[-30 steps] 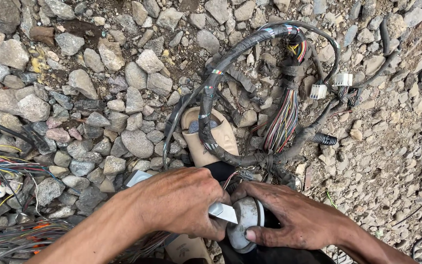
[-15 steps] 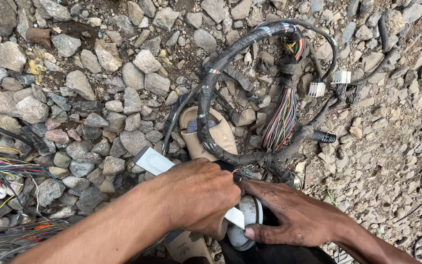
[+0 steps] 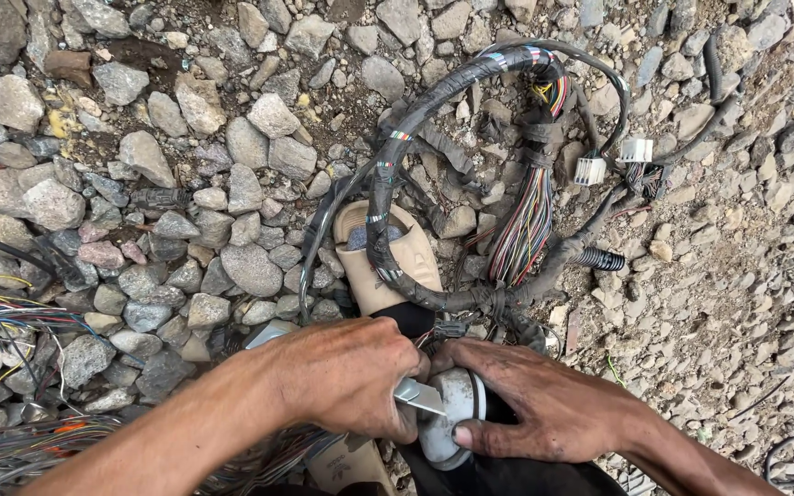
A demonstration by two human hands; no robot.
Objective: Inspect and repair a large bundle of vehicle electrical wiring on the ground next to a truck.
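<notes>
Left hand (image 3: pixel 346 372) closed in a fist around a flat silver blade tool (image 3: pixel 418 395); one end of the tool projecting right from the fist onto a grey round cap (image 3: pixel 448 424), the other end showing pale at the far-left side of the wrist. Right hand (image 3: pixel 530 400) laid over the same grey round cap, fingers spread and curled about its right side, thumb pressed on its near edge; clamped on the cap. Cap located at near centre, between the two hands, touching both and the blade tip.

Just beyond the hands, wrapped wire harness (image 3: pixel 470 147) looped on the ground in black tape, running far and right. Bundle of coloured wires (image 3: pixel 521 230) exposed within the loop, right of centre. Two white plastic connectors (image 3: pixel 590 170) on harness branches at far right, near a black ribbed sleeve (image 3: pixel 604 260). Tan sandal (image 3: pixel 388 257) on a foot inside the loop, one harness branch crossing over it. A second tan sandal partly seen at the near edge under the left forearm.

Loose tangle of thin coloured wires (image 3: pixel 2 321) at near left. Ground of grey stones (image 3: pixel 149 156) at left and centre, finer gravel (image 3: pixel 737 276) at right.
</notes>
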